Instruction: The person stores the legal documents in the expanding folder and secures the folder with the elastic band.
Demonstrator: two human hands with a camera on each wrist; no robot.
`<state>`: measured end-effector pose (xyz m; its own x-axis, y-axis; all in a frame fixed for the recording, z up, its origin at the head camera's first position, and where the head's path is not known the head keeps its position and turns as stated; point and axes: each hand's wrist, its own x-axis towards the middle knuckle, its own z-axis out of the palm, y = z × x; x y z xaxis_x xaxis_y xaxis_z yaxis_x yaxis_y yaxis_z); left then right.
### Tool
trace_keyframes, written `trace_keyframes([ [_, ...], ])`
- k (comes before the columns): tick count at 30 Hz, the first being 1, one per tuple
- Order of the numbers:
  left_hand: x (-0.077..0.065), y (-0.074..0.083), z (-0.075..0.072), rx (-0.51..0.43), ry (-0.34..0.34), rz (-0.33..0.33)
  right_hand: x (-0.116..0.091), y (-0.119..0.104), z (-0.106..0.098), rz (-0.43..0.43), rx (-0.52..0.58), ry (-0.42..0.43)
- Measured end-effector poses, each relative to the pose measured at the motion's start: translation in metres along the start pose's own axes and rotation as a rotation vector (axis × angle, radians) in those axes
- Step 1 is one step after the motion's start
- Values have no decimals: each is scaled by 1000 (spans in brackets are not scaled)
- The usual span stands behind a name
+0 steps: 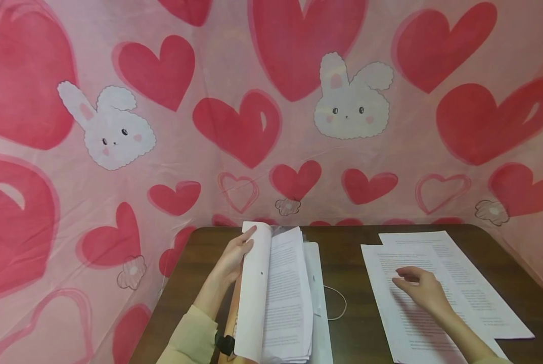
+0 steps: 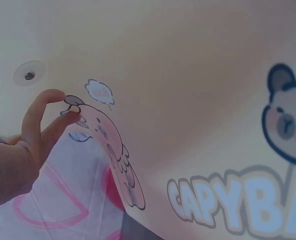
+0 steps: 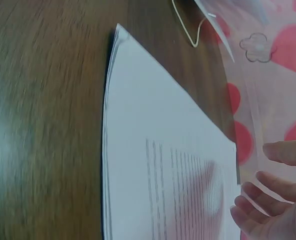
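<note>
On the left half of the table a document folder stands with its cover point(image 1: 255, 303) raised. My left hand point(image 1: 232, 258) pinches that cover's far edge between thumb and fingers. In the left wrist view, the cover's outside shows cartoon capybaras and big lettering point(image 2: 228, 205). Inside the folder lie printed sheets point(image 1: 286, 298), beside its white back panel point(image 1: 319, 293). Over a stack of printed paper point(image 1: 382, 288) at the right hovers my right hand point(image 1: 423, 290), fingers loosely bent and holding nothing. In the right wrist view a gap shows between thumb and fingers.
Another printed sheet point(image 1: 481, 298) sticks out from behind the stack at the right. A thin white cord point(image 1: 344, 303) loops out from the folder's right side onto the dark wooden table point(image 1: 349, 263). A pink heart-and-rabbit cloth point(image 1: 235, 50) hangs behind and at the left.
</note>
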<state>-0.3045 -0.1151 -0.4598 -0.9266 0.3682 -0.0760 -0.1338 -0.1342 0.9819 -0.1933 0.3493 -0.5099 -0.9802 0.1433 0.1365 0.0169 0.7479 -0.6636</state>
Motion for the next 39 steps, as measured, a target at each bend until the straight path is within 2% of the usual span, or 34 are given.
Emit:
trace_keyframes([
  [10, 0, -1, 0, 2, -2, 4, -3, 15, -15, 54, -68, 35],
  [18, -1, 0, 0, 7, -17, 9, -5, 29, -28, 93, -134, 28],
  [27, 1, -1, 1, 1, 5, 6, -8, 52, -37, 113, -211, 81],
  [30, 1, -1, 0, 1, 8, -2, -9, 58, -41, 156, -243, 50],
  [34, 1, 0, -1, 8, 0, -4, -10, 60, -46, 258, -258, -6],
  [39, 1, 0, -1, 11, -1, -5, -11, 61, -48, 344, -267, -22],
])
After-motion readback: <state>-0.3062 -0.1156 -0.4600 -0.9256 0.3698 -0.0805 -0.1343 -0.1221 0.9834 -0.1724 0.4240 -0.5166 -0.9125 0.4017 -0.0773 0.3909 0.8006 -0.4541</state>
